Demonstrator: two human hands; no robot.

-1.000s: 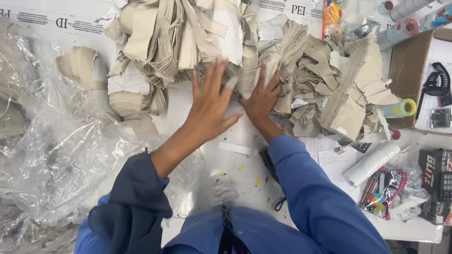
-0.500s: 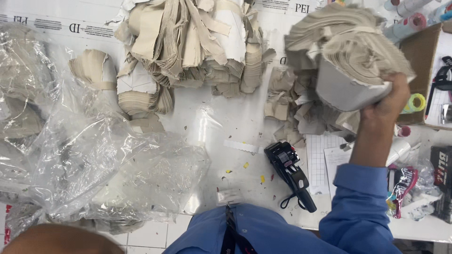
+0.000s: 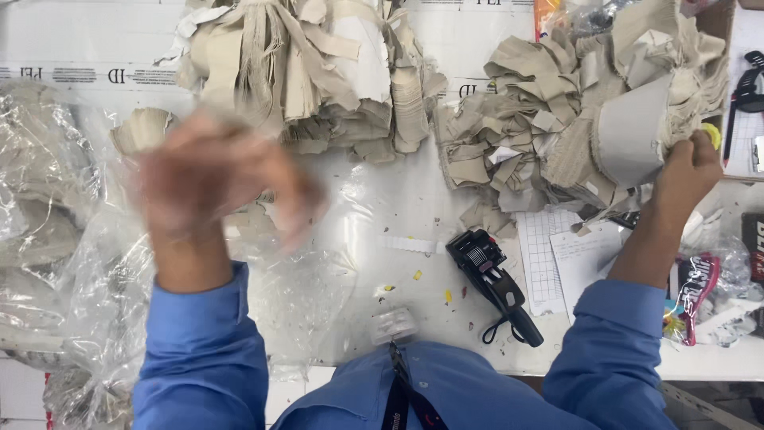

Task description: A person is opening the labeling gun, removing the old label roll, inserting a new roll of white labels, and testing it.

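My right hand (image 3: pixel 686 171) grips a thick bundle of beige fabric pieces (image 3: pixel 637 127) at the right, above a loose heap of the same pieces (image 3: pixel 509 151). My left hand (image 3: pixel 215 179) is blurred with motion over the left of the white table (image 3: pixel 414 207), fingers apart and holding nothing, just below a larger pile of beige fabric strips (image 3: pixel 310 72). A single folded beige piece (image 3: pixel 142 129) lies left of that hand. Both sleeves are blue.
Crumpled clear plastic bags (image 3: pixel 64 239) cover the left side. A black handheld label gun (image 3: pixel 493 283) lies near the front edge, next to gridded paper sheets (image 3: pixel 557 255). A cardboard box (image 3: pixel 736 95) and coloured packets (image 3: pixel 700 295) stand at the right.
My right hand lifted the fabric bundle off the table and moved it to the right heap. My left hand left the view, then came back up over the left of the table.
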